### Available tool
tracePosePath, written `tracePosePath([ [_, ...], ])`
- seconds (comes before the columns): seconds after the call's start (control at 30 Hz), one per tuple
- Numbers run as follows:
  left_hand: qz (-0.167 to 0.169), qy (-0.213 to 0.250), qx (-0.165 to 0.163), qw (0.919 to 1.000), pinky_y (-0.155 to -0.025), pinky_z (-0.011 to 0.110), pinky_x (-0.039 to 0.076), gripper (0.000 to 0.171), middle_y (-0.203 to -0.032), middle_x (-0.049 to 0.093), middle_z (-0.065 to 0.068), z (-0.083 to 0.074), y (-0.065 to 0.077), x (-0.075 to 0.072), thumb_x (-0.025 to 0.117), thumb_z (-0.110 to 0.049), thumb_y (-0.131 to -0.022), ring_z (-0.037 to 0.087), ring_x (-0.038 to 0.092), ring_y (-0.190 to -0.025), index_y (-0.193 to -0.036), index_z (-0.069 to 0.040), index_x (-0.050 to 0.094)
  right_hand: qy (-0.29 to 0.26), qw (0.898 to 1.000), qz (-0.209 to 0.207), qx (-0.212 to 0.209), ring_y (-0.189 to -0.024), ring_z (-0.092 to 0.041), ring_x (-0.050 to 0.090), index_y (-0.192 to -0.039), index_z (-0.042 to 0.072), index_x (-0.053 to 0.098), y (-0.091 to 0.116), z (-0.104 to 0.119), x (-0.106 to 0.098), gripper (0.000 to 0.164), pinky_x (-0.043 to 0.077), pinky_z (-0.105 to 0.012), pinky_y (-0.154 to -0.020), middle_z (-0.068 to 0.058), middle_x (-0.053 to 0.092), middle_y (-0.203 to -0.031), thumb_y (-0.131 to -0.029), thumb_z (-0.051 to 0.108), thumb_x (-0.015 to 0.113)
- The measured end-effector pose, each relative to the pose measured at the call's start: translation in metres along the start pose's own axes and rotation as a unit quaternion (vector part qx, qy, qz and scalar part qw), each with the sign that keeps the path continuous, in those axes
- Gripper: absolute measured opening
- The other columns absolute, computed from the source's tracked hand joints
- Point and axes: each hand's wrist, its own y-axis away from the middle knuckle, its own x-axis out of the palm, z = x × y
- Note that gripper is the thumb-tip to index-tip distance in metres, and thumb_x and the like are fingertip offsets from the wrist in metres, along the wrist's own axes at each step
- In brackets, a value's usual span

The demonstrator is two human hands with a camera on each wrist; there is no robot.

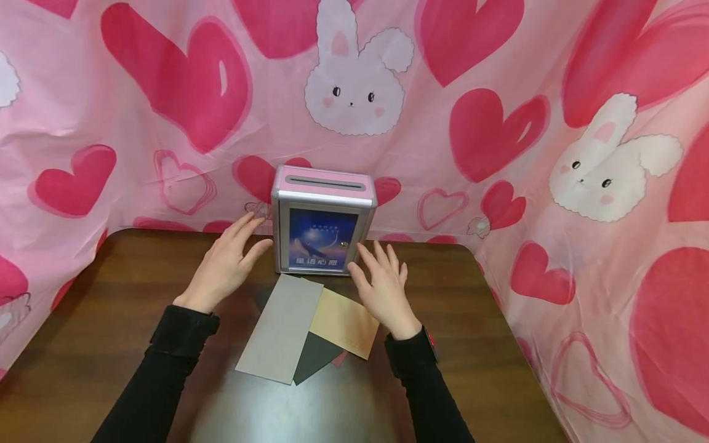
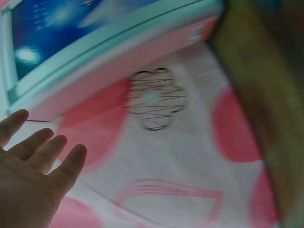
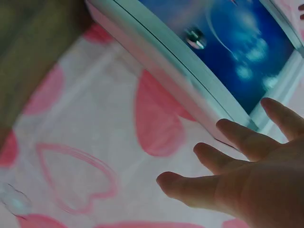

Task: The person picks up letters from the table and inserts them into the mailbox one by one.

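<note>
A pink box with silver edges (image 1: pixel 325 191) stands upright at the back of the table, a slot in its top and a blue picture with a small lock on its front door. My left hand (image 1: pixel 228 258) is held beside the box's left side, fingers spread and nothing in them. On the other side my right hand (image 1: pixel 386 289) reaches toward the box's lower right edge, its fingers also spread and holding nothing. In front of the box lie overlapping envelopes: a grey one (image 1: pixel 282 332) on top, a tan one (image 1: pixel 344 321), and a dark one (image 1: pixel 317 358) beneath.
A small reddish corner (image 1: pixel 340 359) pokes out from under the dark envelope. The brown wooden table (image 1: pixel 476 369) runs under everything. Behind and beside it hangs a pink cloth (image 1: pixel 432 147) printed with hearts and rabbits, close behind the box.
</note>
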Motion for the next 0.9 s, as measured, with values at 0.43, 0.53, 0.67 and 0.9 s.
tracePosePath([
  [0.43, 0.079, 0.045, -0.091, 0.9917, -0.095, 0.065, 0.042, 0.057, -0.132, 0.053, 0.024, 0.053, 0.018, 0.031, 0.057, -0.042, -0.092, 0.044, 0.045, -0.122, -0.133, -0.003, 0.051, -0.016, 0.997, 0.069, 0.017, -0.138, -0.044, 0.017, -0.14, 0.012, 0.049, 0.04, -0.008, 0.059, 0.053, 0.009, -0.077, -0.102, -0.024, 0.037, -0.148, -0.097, 0.044, 0.046],
  [0.53, 0.1, 0.046, -0.102, 0.9887, -0.093, 0.061, 0.046, 0.048, -0.128, 0.057, 0.024, 0.059, 0.017, 0.043, 0.061, -0.031, -0.092, 0.041, 0.051, -0.116, -0.131, -0.003, 0.054, -0.024, 0.995, 0.091, 0.019, -0.138, -0.043, 0.017, -0.14, 0.012, 0.049, 0.05, -0.006, 0.069, 0.052, 0.011, -0.077, -0.102, -0.024, 0.037, -0.148, -0.098, 0.042, 0.045],
  [0.67, 0.109, 0.046, -0.109, 0.9869, -0.089, 0.059, 0.05, 0.042, -0.125, 0.06, 0.024, 0.063, 0.015, 0.06, 0.063, -0.02, -0.092, 0.04, 0.056, -0.109, -0.129, -0.002, 0.055, -0.032, 0.993, 0.112, 0.02, -0.138, -0.044, 0.019, -0.14, 0.011, 0.049, 0.06, -0.004, 0.078, 0.05, 0.013, -0.077, -0.101, -0.024, 0.039, -0.147, -0.097, 0.037, 0.048],
  [0.9, 0.08, 0.001, -0.112, 0.9904, -0.085, 0.06, 0.051, 0.033, -0.111, 0.067, 0.023, 0.061, 0.009, 0.083, 0.065, -0.02, -0.09, 0.039, 0.061, -0.097, -0.116, 0.0, 0.063, -0.049, 0.988, 0.145, 0.012, -0.136, -0.046, 0.022, -0.14, 0.008, 0.047, 0.073, 0.002, 0.091, 0.05, 0.014, -0.078, -0.1, -0.025, 0.04, -0.146, -0.096, 0.032, 0.052],
])
